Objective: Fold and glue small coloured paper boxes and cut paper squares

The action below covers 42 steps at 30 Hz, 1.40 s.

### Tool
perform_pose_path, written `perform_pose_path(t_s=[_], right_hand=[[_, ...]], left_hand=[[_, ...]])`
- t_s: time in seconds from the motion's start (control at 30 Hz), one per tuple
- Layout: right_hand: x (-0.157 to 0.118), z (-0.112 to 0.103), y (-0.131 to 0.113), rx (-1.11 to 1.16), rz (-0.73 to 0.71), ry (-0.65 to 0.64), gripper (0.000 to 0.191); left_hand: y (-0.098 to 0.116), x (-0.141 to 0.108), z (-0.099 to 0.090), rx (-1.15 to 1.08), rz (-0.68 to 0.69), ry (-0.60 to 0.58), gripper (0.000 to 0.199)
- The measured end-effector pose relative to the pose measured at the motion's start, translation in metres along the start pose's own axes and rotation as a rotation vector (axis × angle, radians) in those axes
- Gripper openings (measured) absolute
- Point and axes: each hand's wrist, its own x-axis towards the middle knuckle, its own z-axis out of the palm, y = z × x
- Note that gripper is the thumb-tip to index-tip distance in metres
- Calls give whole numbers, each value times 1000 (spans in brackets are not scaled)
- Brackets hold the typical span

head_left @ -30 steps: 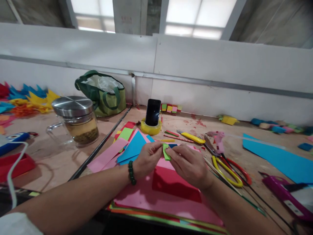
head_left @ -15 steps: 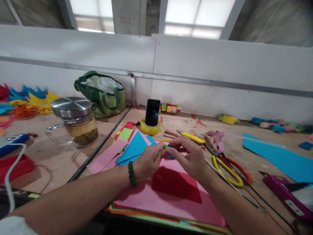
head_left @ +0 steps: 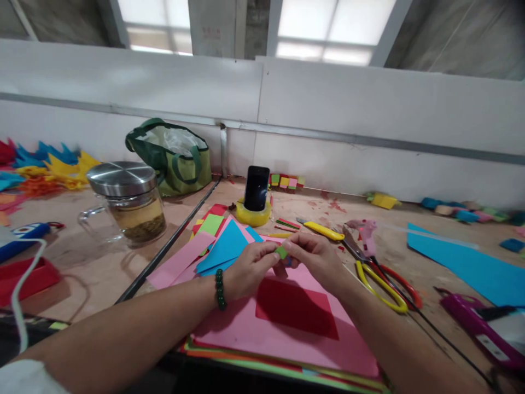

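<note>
A small green piece [head_left: 281, 252] is pinched between my two hands, above a stack of coloured sheets with pink on top [head_left: 229, 334]. My left hand [head_left: 252, 268], with a dark green bead bracelet at the wrist, grips its left side. The fingers of my right hand [head_left: 315, 257] close on its right side. Something small and blue shows just below the green piece, partly hidden by the fingers. A red rectangular sheet [head_left: 295, 309] lies on the pink one under my hands. Blue folded paper [head_left: 225, 246] lies left of my left hand.
A phone [head_left: 256, 189] stands in a yellow tape roll. Scissors [head_left: 381, 284], a yellow cutter [head_left: 324, 230] and a pink glue gun [head_left: 368, 238] lie to the right. At left are a lidded glass mug [head_left: 139, 216] and a green bag [head_left: 184, 169].
The green piece has turned and shows a wider face between my fingertips. My right hand has shifted slightly left, its fingers more closed.
</note>
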Motion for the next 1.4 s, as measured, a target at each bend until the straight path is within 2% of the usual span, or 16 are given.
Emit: perform_pose_path(t_s=[0.17,0.23,0.3,0.4,0.53,0.67,0.77,0.87,0.97,1.03,1.1,1.23,1.4], right_hand=[[2,-7,-8,-26,77,-98,26],[3,-10,-7,6,98,-51,26],[5,-11,-2,99,107,65,26],[6,-7,8,278,110,200,26],[5,6,16,375,112,232,23],[3,10,14,209,78,204,26],[4,5,13,47,18,195,23],[4,0,14,-3,-65,137,33],[3,-5,11,-117,-199,115,15],[2,-9,8,-178,-258,119,10],[1,-13,6,-179,-264,109,12],[3,-16,4,-62,-184,68,16],[3,-13,1,25,-115,28,18]], left_hand=[[-4,2,-5,-19,-84,22,38],[-6,2,-5,-109,-117,38,51],[-8,3,-5,-239,-142,73,61],[-9,6,-3,-249,-143,122,46],[-11,9,1,-198,-92,170,35],[-16,10,0,-181,-69,229,34],[-16,10,-3,-104,-40,189,24],[-10,8,-4,97,4,126,14],[-3,7,-3,243,54,102,13],[0,7,-3,174,46,84,13],[1,7,-4,-2,-17,60,13],[-4,8,-8,-310,-149,29,28],[-12,8,-10,-435,-225,-3,38]])
